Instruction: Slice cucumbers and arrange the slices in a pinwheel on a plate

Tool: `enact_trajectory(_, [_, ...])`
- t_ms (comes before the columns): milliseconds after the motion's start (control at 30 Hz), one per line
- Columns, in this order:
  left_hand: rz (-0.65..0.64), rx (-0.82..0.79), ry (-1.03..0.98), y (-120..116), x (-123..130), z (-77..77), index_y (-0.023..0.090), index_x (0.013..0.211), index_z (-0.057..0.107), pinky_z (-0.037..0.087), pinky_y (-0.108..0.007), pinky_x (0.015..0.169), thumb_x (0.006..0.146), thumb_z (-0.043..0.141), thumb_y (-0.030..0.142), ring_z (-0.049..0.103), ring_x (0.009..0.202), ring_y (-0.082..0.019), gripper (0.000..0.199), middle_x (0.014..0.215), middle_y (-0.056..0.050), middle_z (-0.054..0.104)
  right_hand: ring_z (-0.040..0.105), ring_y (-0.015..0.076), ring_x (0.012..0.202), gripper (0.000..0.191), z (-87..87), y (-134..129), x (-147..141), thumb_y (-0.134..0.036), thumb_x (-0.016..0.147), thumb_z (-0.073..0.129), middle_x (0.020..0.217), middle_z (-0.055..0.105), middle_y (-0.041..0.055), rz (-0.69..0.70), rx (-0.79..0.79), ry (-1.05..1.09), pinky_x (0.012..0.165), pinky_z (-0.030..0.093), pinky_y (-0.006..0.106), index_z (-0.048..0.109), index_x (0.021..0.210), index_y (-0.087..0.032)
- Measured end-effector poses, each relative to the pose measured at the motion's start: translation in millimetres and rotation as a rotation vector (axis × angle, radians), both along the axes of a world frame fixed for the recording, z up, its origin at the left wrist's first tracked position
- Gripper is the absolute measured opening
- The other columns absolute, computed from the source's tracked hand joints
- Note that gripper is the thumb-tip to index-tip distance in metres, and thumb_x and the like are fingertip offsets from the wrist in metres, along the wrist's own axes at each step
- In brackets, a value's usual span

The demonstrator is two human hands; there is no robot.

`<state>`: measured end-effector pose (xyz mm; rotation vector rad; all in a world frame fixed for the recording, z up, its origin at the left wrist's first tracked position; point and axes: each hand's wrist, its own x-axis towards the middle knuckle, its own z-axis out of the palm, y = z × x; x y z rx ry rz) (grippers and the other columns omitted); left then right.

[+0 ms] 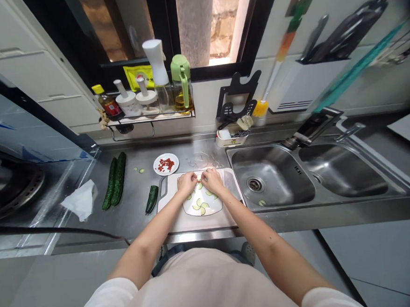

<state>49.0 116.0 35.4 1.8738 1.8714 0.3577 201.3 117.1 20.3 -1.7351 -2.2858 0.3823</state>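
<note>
A white plate (pixel 194 207) with a dark rim rests on the pale cutting board (pixel 176 224). Thin cucumber slices (pixel 200 206) lie on it in fan-like flower patterns. Over the plate's far edge, my left hand (pixel 187 183) and my right hand (pixel 211 180) nearly meet, fingers pinched. A small bit shows between the fingertips, too tiny to name for certain. Behind the board, to the left, a small white dish (pixel 157 165) holds chopped red pieces (pixel 166 164). One cut cucumber piece (pixel 152 199) lies left of the board.
Two whole cucumbers (pixel 118 179) and a white cloth (pixel 81 200) lie on the left counter. A double sink (pixel 273 177) with a faucet (pixel 310 128) is at right. Bottles stand on a wall rack (pixel 153 117); a small utensil holder (pixel 231 138) sits behind the board.
</note>
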Motion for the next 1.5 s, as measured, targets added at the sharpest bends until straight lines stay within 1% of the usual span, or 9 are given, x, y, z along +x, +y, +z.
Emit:
enact_trajectory(233, [0.009,0.031,-0.048,-2.7,-10.3,3.8,0.025,0.087,0.067,0.040,-0.026,0.074,0.080,0.058,0.030,0.062,0.082,-0.017,0.013,0.086,-0.001,0.072,0.045,0.0220,0.095,0.014,12.1,-10.0,7.5,-0.025,0.087,0.051,0.092,0.059,0.0064,-0.072,0.049,0.150,0.082,0.035,0.030,0.065,0.084,-0.021])
enact_trajectory(500, [0.042,0.060,-0.088,-5.0,-32.2,6.3,0.024,0.089,0.068,0.040,-0.024,0.073,0.080,0.059,0.031,0.063,0.081,-0.016,0.014,0.086,0.000,0.072,0.049,0.0205,0.092,0.016,18.5,-48.7,10.9,-0.028,0.088,0.051,0.090,0.062,0.0050,-0.123,0.041,0.343,0.082,0.037,0.030,0.063,0.082,-0.021])
enact_trajectory(667, [0.121,0.060,-0.049,9.3,-66.2,5.6,0.025,0.091,0.067,0.040,-0.024,0.074,0.081,0.057,0.032,0.063,0.084,-0.016,0.016,0.089,0.001,0.072,0.053,0.0201,0.090,0.017,25.9,-78.8,16.1,-0.024,0.087,0.048,0.087,0.064,0.0048,-0.138,0.063,0.440,0.085,0.039,0.031,0.062,0.080,-0.021])
enact_trajectory(867, [0.312,0.026,0.081,39.7,-118.7,5.9,0.026,0.097,0.067,0.042,-0.027,0.076,0.082,0.055,0.035,0.063,0.091,-0.021,0.021,0.095,-0.003,0.072,0.053,0.0210,0.089,0.020,26.4,-111.4,20.0,-0.027,0.089,0.046,0.085,0.064,0.0051,-0.123,0.058,0.456,0.083,0.040,0.032,0.062,0.079,-0.022])
enact_trajectory(933, [0.326,0.018,0.160,49.5,-131.9,5.3,0.027,0.099,0.068,0.042,-0.030,0.078,0.082,0.053,0.033,0.063,0.094,-0.023,0.023,0.099,-0.004,0.072,0.053,0.0209,0.088,0.020,23.9,-117.9,21.9,-0.027,0.089,0.046,0.084,0.064,0.0048,-0.123,0.057,0.444,0.083,0.040,0.032,0.062,0.078,-0.022])
enact_trajectory(1000, [0.294,0.005,0.231,58.3,-140.6,4.0,0.028,0.101,0.069,0.042,-0.032,0.081,0.082,0.053,0.031,0.063,0.097,-0.025,0.025,0.102,-0.005,0.071,0.052,0.0208,0.088,0.019,21.9,-121.7,24.3,-0.026,0.088,0.046,0.084,0.064,0.0045,-0.133,0.060,0.436,0.082,0.040,0.032,0.062,0.079,-0.022])
enact_trajectory(1200, [0.149,0.006,0.387,76.2,-144.2,-0.7,0.028,0.101,0.069,0.039,-0.040,0.089,0.080,0.055,0.033,0.060,0.103,-0.029,0.026,0.109,-0.009,0.068,0.053,0.0208,0.087,0.019,21.5,-124.8,31.7,-0.026,0.089,0.046,0.084,0.065,0.0045,-0.165,0.068,0.405,0.080,0.041,0.032,0.062,0.080,-0.023])
enact_trajectory(1333, [0.141,-0.030,0.447,81.1,-139.7,-1.5,0.024,0.093,0.069,0.038,-0.041,0.090,0.078,0.057,0.034,0.060,0.103,-0.029,0.022,0.105,-0.011,0.069,0.054,0.0213,0.087,0.019,21.3,-126.8,35.6,-0.027,0.089,0.046,0.085,0.065,0.0049,-0.182,0.057,0.398,0.081,0.041,0.033,0.063,0.081,-0.024])
enact_trajectory(1500, [0.142,-0.030,0.487,79.3,-135.9,-1.7,0.020,0.093,0.069,0.037,-0.041,0.090,0.081,0.053,0.033,0.059,0.103,-0.030,0.024,0.107,-0.014,0.068,0.054,0.0219,0.088,0.018,17.9,-127.8,38.2,-0.027,0.089,0.047,0.084,0.065,0.0048,-0.191,0.054,0.413,0.081,0.041,0.033,0.063,0.081,-0.024])
